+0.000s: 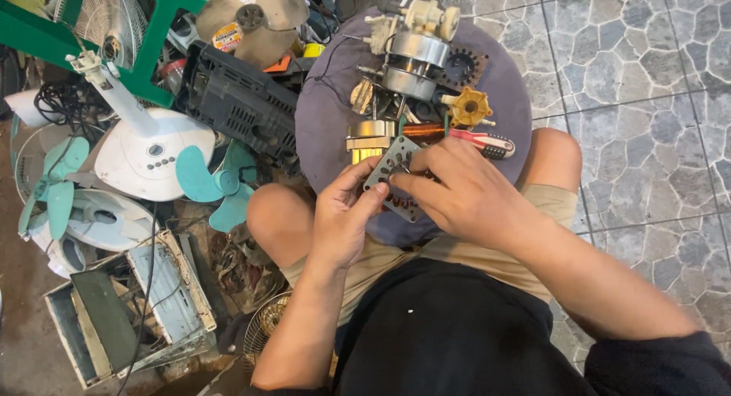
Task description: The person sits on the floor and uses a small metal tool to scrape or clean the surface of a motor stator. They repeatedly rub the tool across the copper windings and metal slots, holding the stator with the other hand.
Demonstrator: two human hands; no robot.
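My left hand (344, 213) and my right hand (457, 190) both grip a grey perforated metal plate (394, 166) over my lap. The left fingers pinch its near left edge, and the right fingers press on its middle. Just beyond the plate lie a brass-coloured motor core with a copper winding (381, 134) and a red-handled screwdriver (481, 141). All of this rests on a round purple stool top (324, 114). Farther back on the stool stand a silver motor housing with a cream gearbox (413, 49) and a yellow plastic gear knob (467, 106).
A white fan base with a pole (148, 148) and teal fan blades (209, 179) lie on the floor at left. A black plastic casing (240, 99), a fan guard (106, 15), a green frame (164, 38) and a gutted metal box (129, 304) crowd that side. Stone tiles (647, 99) lie to the right.
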